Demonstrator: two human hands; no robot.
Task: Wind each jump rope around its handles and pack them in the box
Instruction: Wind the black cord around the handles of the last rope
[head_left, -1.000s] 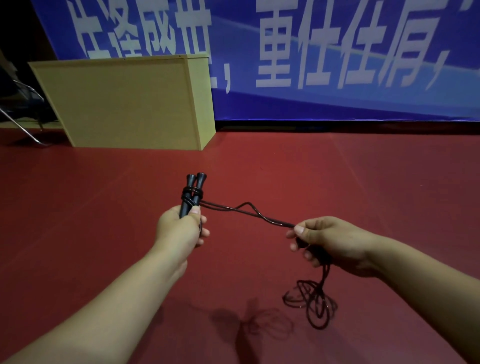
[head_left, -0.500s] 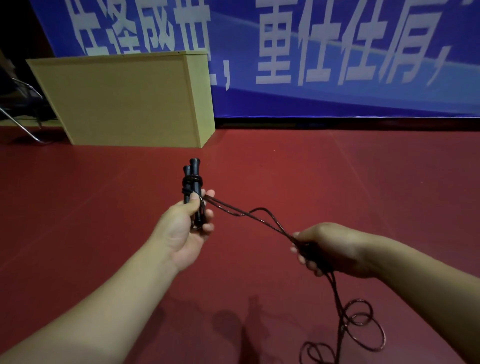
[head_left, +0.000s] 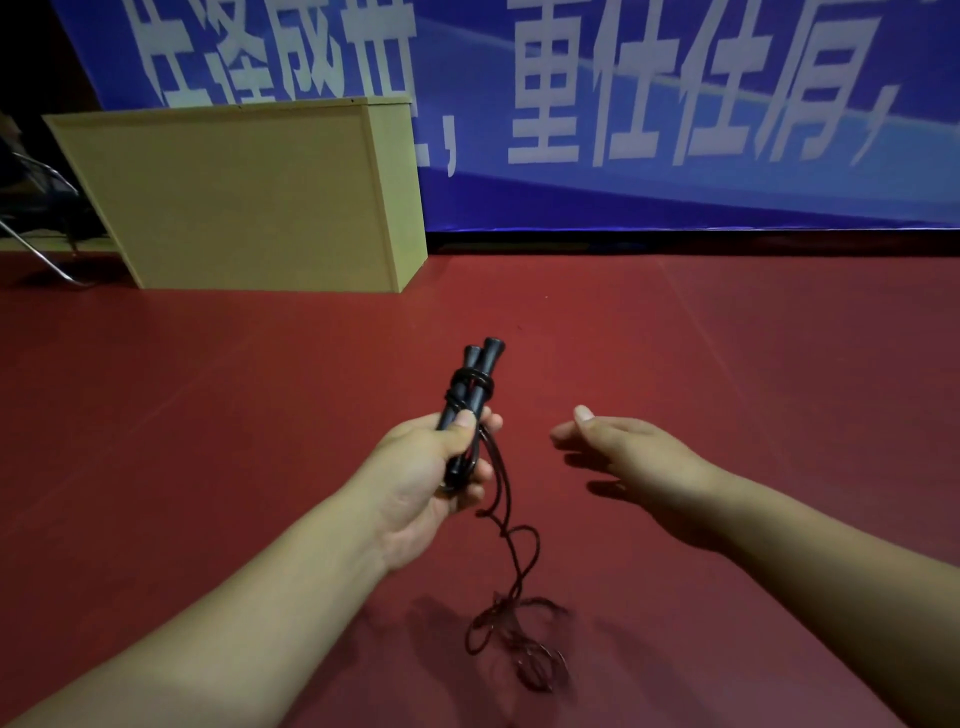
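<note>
Released since half a second ago: the cord, which the right hand (head_left: 631, 449) pinched then and does not hold now. That hand hangs empty, fingers straight and relaxed, to the right of the handles and apart from them.

Item: jump rope, black. Two handles (head_left: 474, 392) side by side, pointing up and away, gripped at their lower part by the left hand (head_left: 434, 470), thumb pressed across the front and fingers curled round the back. A few turns of cord (head_left: 511, 525) already bind the handles just above the thumb. The remaining cord drops from below the left hand in loose loops and ends in a small tangle low in the view, beneath the handles; whether the tangle touches the red floor (head_left: 753, 364) cannot be told.

Handling, as judged: light; handles rigid and smooth, secure under a full wrap of the fingers. Cord thin, limp, springy, apt to kink and knot on itself; the turns may slip loose if tension drops. Best point to retake: the free strand just below the left hand, drawn taut before each turn.

Destination: a pale yellow wooden box (head_left: 249, 197), beyond the handles and to their left, against a blue banner (head_left: 675, 104); its top is not seen into.

Stage, as judged: winding begun, most cord left; packing not yet begun.
</note>
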